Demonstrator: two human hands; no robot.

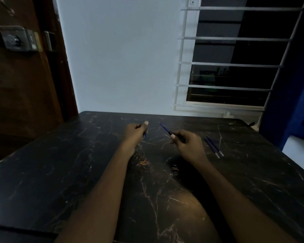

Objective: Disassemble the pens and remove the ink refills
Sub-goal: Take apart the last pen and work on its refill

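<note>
Dim light. Both forearms reach out over the dark marbled table (60, 163), with the hands over its far half and apart from each other. Left hand (135, 133), at 11 o'clock from table centre: fingers curled round a pen piece (144, 134), thumb up. Only a sliver of blue shows under the thumb, blurred, so I cannot tell which part of the pen it is. Right hand (187, 143), at 1 o'clock: thumb and fingers pinch a black pen section (170, 132). A thin blue refill (163, 127) sticks out of it, tip pointing toward 11 o'clock into the gap between the hands, clear of the left hand. Two loose refills (213, 146) lie flat on the table side by side, just at 3 o'clock of the right hand. They are blue with pale near ends and run roughly 11 to 5 o'clock. Beyond the table: white wall (121, 58) at 12, barred window (235, 64) at 1 to 2, wooden door (25, 85) with a metal lock (16, 39) at 10, blue curtain (298, 102) at 3.
</note>
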